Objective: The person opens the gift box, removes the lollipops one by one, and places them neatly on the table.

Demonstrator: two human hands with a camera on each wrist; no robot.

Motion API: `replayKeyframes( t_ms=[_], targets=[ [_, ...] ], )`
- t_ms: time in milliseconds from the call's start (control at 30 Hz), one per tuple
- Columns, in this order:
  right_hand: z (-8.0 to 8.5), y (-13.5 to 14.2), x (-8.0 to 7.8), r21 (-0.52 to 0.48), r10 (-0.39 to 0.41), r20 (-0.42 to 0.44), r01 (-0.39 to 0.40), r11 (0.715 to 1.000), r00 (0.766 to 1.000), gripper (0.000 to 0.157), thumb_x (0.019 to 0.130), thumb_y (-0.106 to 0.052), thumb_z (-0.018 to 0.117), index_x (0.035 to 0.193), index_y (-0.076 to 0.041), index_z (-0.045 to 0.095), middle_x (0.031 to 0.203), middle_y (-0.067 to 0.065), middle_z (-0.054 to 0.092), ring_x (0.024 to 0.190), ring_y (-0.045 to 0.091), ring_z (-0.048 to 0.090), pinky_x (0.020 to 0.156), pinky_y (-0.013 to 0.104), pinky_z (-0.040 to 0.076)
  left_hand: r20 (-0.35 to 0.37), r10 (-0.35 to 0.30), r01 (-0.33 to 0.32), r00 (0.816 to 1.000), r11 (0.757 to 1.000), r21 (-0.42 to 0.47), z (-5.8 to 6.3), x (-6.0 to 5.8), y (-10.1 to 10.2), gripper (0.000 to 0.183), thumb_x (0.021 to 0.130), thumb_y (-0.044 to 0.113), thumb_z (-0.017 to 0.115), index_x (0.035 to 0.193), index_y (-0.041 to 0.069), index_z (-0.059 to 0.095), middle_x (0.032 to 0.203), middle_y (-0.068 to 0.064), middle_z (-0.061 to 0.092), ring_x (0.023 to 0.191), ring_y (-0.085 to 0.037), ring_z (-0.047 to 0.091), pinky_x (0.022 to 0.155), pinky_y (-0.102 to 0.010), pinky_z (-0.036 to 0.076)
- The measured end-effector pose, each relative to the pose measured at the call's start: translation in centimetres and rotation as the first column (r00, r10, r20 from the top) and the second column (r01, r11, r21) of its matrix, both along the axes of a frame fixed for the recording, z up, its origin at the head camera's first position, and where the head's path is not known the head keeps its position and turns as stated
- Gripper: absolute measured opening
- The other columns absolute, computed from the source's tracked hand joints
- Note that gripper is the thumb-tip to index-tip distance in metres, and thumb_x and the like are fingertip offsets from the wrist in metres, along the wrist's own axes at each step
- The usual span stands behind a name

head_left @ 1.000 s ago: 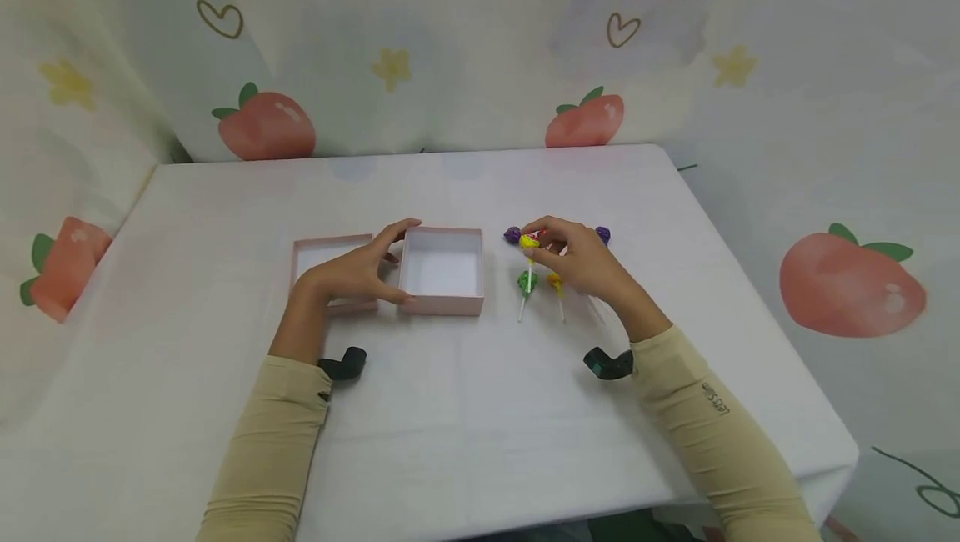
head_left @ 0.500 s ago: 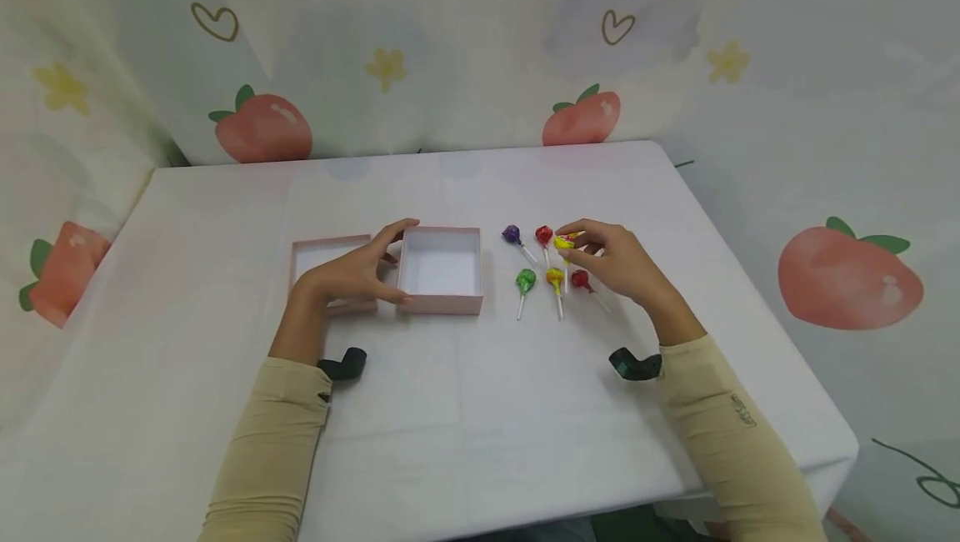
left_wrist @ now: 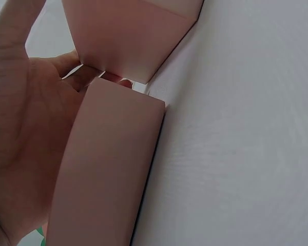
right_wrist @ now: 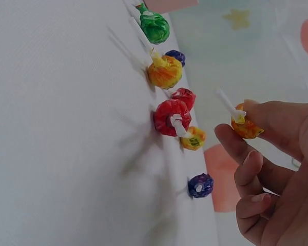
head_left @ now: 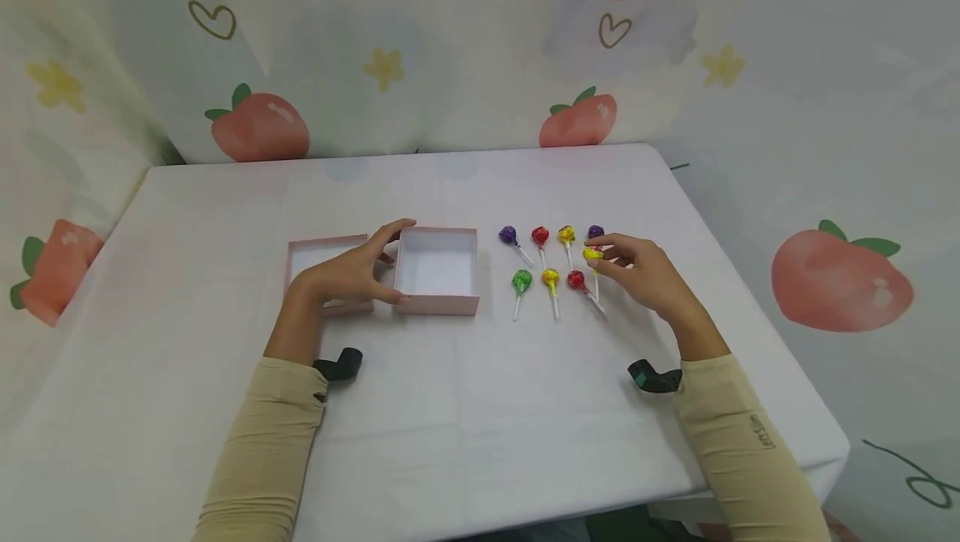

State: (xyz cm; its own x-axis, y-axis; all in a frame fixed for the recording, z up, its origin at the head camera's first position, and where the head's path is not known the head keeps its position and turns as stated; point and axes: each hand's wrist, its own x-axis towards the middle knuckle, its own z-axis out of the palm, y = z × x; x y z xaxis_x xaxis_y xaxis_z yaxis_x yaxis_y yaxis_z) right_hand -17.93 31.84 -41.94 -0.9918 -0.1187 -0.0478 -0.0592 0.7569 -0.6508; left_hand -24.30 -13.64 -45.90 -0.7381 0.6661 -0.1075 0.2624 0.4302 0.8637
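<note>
My left hand (head_left: 348,271) spans the left side of an open pink box (head_left: 437,305), thumb at its front corner and fingertips at its back corner. The left wrist view shows that hand (left_wrist: 28,118) beside the pink box's wall (left_wrist: 128,38). A yellow lollipop (head_left: 592,253) is pinched between the thumb and forefinger of my right hand (head_left: 637,271), raised over the table. In the right wrist view the held lollipop (right_wrist: 246,125) has its white stick pointing up-left. Purple (head_left: 507,235), red (head_left: 540,235), yellow (head_left: 566,235) and green lollipops (head_left: 522,280) lie nearby in two rows.
A shallow pink lid (head_left: 327,239) lies left of the box, partly hidden under my left hand. White cloth covers the table (head_left: 465,425). A fruit-print curtain (head_left: 450,42) hangs behind it. Black wrist cameras (head_left: 655,377) jut from both sleeves.
My right hand has moved right across the lollipops with the yellow one still pinched, uncovering red and yellow lollipops behind it. My left hand stays at the box.
</note>
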Motion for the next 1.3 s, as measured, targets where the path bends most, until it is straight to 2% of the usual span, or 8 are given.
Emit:
replayKeyframes(
  t_ms=[167,333,433,633,967,1300],
  targets=[
    [-0.2,0.5,0.1,0.011,-0.069,0.032,0.069,0.998,0.997,0.04,0.103,-0.022,0.067,0.141,-0.01,0.063,0.124,0.021,0.062,0.103,0.034,0.056,0.079,0.043,0.047,-0.006,0.003,-0.003,1.0,1.0,-0.009,-0.1,-0.1,0.0,0.118,0.079,0.029,0.093,0.165,0.028,0.013,0.166,-0.004,0.017,0.133,-0.034,0.044,0.107,-0.057,0.037],
    [-1.2,1.0,0.1,0.06,-0.11,0.074,0.106,0.993,0.991,0.04,0.102,-0.023,0.068,0.14,-0.012,0.064,0.122,0.02,0.063,0.103,0.035,0.056,0.079,0.042,0.047,-0.001,0.009,-0.009,1.0,1.0,-0.012,-0.3,-0.1,0.1,0.119,0.078,0.029,0.094,0.165,0.028,0.013,0.166,-0.004,0.016,0.134,-0.035,0.043,0.107,-0.058,0.037],
    [-1.9,1.4,0.3,0.092,-0.113,0.083,0.105,0.99,0.99,0.039,0.102,-0.023,0.069,0.139,-0.011,0.065,0.12,0.02,0.065,0.103,0.034,0.056,0.079,0.041,0.047,0.001,0.007,-0.007,1.0,1.0,-0.009,-0.2,0.0,0.2,0.119,0.078,0.029,0.094,0.165,0.028,0.013,0.165,-0.003,0.017,0.134,-0.035,0.043,0.107,-0.058,0.037],
    [-2.3,2.0,0.7,0.095,-0.126,0.089,0.118,0.988,0.988,0.037,0.101,-0.023,0.07,0.136,-0.011,0.067,0.113,0.019,0.066,0.098,0.033,0.056,0.076,0.041,0.046,-0.002,0.007,-0.007,1.0,1.0,-0.02,-0.1,0.1,0.2,0.119,0.078,0.03,0.094,0.165,0.028,0.013,0.165,-0.004,0.017,0.134,-0.034,0.043,0.108,-0.058,0.036],
    [-3.1,2.6,1.1,0.089,-0.12,0.125,0.11,0.99,0.985,0.044,0.101,-0.026,0.071,0.141,-0.011,0.065,0.121,0.022,0.065,0.104,0.035,0.056,0.078,0.04,0.045,0.002,0.001,-0.001,1.0,1.0,-0.007,-0.3,-0.2,0.1,0.118,0.078,0.032,0.094,0.165,0.03,0.014,0.166,-0.003,0.016,0.134,-0.034,0.043,0.108,-0.057,0.036],
    [-3.6,2.4,1.0,0.078,-0.142,0.117,0.134,0.988,0.983,0.045,0.098,-0.028,0.074,0.14,-0.012,0.067,0.114,0.019,0.066,0.1,0.033,0.055,0.075,0.038,0.044,0.011,0.004,-0.004,1.0,1.0,0.004,-0.2,-0.1,0.0,0.118,0.079,0.028,0.093,0.165,0.029,0.014,0.166,-0.003,0.016,0.133,-0.034,0.043,0.107,-0.056,0.036]
  ],
)
